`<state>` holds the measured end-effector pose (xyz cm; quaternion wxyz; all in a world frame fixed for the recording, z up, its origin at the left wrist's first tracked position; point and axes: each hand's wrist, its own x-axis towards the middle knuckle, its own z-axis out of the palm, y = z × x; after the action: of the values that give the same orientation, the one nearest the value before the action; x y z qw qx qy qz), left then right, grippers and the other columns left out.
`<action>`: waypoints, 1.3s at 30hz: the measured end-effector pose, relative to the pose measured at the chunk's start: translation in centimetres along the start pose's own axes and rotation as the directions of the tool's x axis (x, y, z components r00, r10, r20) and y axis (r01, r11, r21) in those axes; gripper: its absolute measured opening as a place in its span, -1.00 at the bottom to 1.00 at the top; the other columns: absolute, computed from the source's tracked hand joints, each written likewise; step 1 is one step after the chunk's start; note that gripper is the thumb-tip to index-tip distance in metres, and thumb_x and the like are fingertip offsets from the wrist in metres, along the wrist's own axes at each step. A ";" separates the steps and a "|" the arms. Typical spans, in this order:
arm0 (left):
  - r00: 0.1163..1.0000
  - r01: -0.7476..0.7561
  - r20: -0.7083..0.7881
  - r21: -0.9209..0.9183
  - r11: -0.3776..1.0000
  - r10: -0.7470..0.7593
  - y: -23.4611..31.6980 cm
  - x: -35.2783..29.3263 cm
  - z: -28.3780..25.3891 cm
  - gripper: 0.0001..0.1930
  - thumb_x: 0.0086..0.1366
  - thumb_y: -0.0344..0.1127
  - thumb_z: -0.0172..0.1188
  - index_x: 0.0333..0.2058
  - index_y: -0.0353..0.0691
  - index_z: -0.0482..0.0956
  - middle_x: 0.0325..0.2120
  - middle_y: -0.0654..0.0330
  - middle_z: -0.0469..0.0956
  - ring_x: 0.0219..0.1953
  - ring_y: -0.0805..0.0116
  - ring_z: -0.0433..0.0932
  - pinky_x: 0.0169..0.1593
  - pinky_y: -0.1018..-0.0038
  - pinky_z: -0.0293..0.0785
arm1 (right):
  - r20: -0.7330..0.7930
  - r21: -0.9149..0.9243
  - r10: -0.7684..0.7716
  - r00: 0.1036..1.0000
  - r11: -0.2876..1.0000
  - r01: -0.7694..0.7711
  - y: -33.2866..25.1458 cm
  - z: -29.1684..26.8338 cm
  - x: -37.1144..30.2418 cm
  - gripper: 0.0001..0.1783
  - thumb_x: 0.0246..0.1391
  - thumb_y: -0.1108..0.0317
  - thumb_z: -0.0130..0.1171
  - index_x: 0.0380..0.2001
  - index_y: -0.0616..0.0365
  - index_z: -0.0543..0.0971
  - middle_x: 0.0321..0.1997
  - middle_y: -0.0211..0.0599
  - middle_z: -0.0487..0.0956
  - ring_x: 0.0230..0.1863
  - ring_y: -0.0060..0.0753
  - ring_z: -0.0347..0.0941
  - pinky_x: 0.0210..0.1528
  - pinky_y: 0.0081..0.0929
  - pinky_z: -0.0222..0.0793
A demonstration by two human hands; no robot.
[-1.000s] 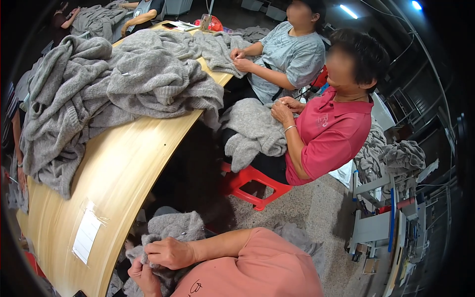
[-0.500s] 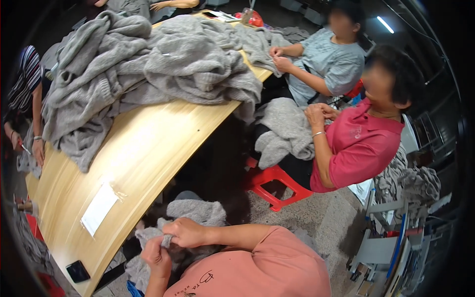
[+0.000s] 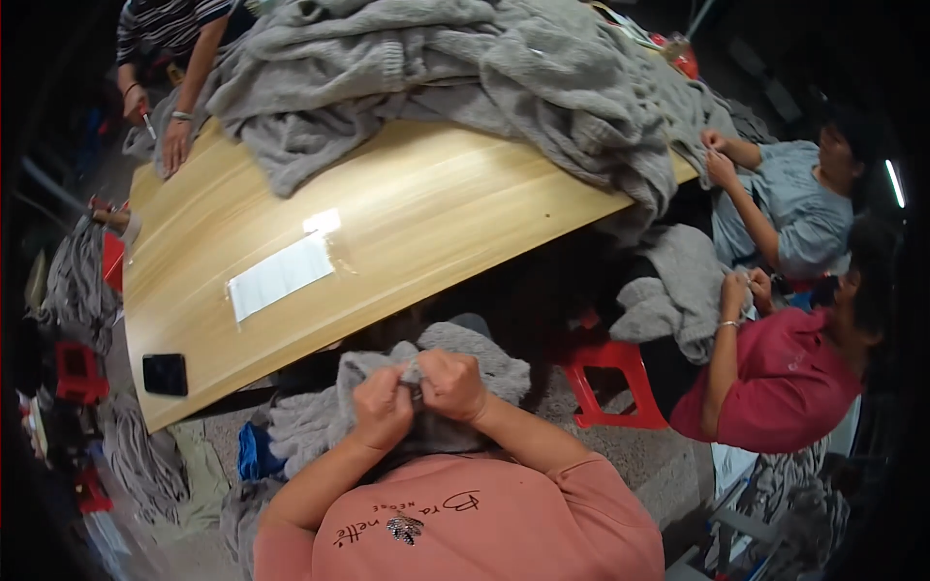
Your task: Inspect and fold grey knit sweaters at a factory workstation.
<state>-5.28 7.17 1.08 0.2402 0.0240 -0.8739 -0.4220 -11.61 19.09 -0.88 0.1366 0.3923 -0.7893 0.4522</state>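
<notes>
A grey knitted garment (image 3: 315,416) lies bunched over my lap. My left hand (image 3: 383,405) is closed on a fold of it, knuckles up. Right beside it, my right hand (image 3: 451,385) grips the same fabric, and the two hands almost touch. A small gathered piece of the knit shows between them. The fingertips are hidden behind the knuckles, so any small thing in them cannot be made out.
A wooden table (image 3: 407,232) stands ahead, with a heap of grey knitwear (image 3: 426,68), a taped white paper (image 3: 281,276) and a phone (image 3: 165,375). Co-workers sit at right by a red stool (image 3: 612,382); another, in striped clothing (image 3: 165,34), works at far left.
My view has swung to the right, so the table and co-workers sit differently in the picture. Both hands keep hold of the knit and are now level, side by side.
</notes>
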 end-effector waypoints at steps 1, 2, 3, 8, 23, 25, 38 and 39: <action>1.000 0.015 0.002 -0.035 0.999 -0.015 0.2 -0.1 0.0 -0.77 -0.13 -0.64 -0.02 -0.43 -0.29 0.49 -0.61 0.03 0.42 -0.57 0.08 0.45 -0.50 0.35 0.36 | 0.008 0.008 0.028 1.000 1.000 -0.028 -0.1 0.0 0.2 -0.89 -0.37 0.49 0.03 -0.66 0.12 0.32 -0.69 -0.27 0.33 -0.66 -0.23 0.34 -0.65 -0.39 0.26; 1.000 0.028 -0.013 -0.017 0.999 -0.028 0.2 -0.2 -0.1 -0.77 -0.13 -0.64 -0.02 -0.43 -0.29 0.49 -0.61 0.03 0.42 -0.57 0.08 0.45 -0.50 0.35 0.36 | 0.018 0.013 0.058 0.998 0.998 -0.058 -0.3 -0.2 0.2 -0.88 -0.39 0.51 0.04 -0.66 0.12 0.32 -0.68 -0.26 0.33 -0.66 -0.21 0.34 -0.65 -0.38 0.26; 1.000 0.015 -0.011 -0.034 0.999 -0.016 0.1 -0.4 -0.1 -0.77 -0.12 -0.63 -0.02 -0.43 -0.29 0.48 -0.62 0.02 0.43 -0.58 0.10 0.45 -0.50 0.39 0.36 | 0.031 0.034 0.047 0.998 0.998 -0.048 -0.4 -0.3 0.3 -0.88 -0.39 0.51 0.04 -0.66 0.12 0.32 -0.68 -0.26 0.33 -0.66 -0.21 0.34 -0.65 -0.38 0.26; 0.997 -0.057 0.057 0.035 0.998 0.055 0.8 -0.2 -0.9 -0.80 -0.13 -0.60 0.03 -0.44 -0.31 0.47 -0.58 0.04 0.46 -0.55 0.08 0.46 -0.48 0.38 0.38 | 0.058 0.094 0.079 0.995 0.992 -0.084 -0.6 -1.0 -0.5 -0.84 -0.39 0.54 0.04 -0.56 0.19 0.40 -0.62 -0.20 0.39 -0.60 -0.16 0.38 -0.58 -0.38 0.31; 0.860 0.400 0.434 -0.249 0.882 -0.267 -0.6 2.8 -2.1 -0.92 0.01 -0.47 0.18 -0.57 -0.33 0.48 -0.74 0.29 0.40 -0.65 0.66 0.30 -0.58 0.65 0.24 | 0.228 0.146 0.109 0.968 0.979 -0.145 -0.9 -5.5 3.3 -0.56 -0.34 0.51 0.14 -0.23 0.26 0.43 -0.12 -0.05 0.41 -0.07 -0.07 0.33 -0.01 -0.36 0.18; 0.879 0.363 0.417 -0.269 0.892 -0.232 0.0 2.5 -2.1 -0.93 -0.02 -0.48 0.21 -0.57 -0.33 0.49 -0.73 0.31 0.43 -0.65 0.69 0.31 -0.56 0.68 0.25 | 0.386 0.146 -0.002 0.922 0.987 -0.059 0.3 -4.5 3.1 -0.69 -0.29 0.53 0.10 -0.33 0.22 0.44 -0.27 -0.14 0.45 -0.21 -0.18 0.37 -0.11 -0.40 0.19; 0.774 0.607 0.530 -0.463 0.645 -0.347 -0.1 3.3 -2.7 -0.95 -0.06 -0.51 0.15 -0.54 -0.33 0.51 -0.70 0.38 0.45 -0.61 0.71 0.32 -0.54 0.69 0.24 | 0.327 0.441 -0.005 0.945 0.885 -0.148 0.9 -3.2 3.0 -0.90 -0.25 0.60 0.04 -0.54 0.25 0.42 -0.59 -0.25 0.37 -0.50 -0.25 0.29 -0.40 -0.43 0.18; 0.773 0.608 0.530 -0.462 0.646 -0.348 -0.2 3.3 -2.6 -0.95 -0.06 -0.51 0.15 -0.54 -0.33 0.51 -0.70 0.38 0.45 -0.61 0.71 0.32 -0.54 0.69 0.24 | 0.317 0.448 0.014 0.948 0.879 -0.163 0.9 -3.1 3.0 -0.89 -0.26 0.60 0.04 -0.53 0.25 0.42 -0.59 -0.24 0.37 -0.52 -0.24 0.29 -0.43 -0.44 0.18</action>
<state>-7.09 4.30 3.60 -0.0696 0.0950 -0.6788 -0.7248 -14.69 20.35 2.02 -0.1063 0.4418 -0.6854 0.5690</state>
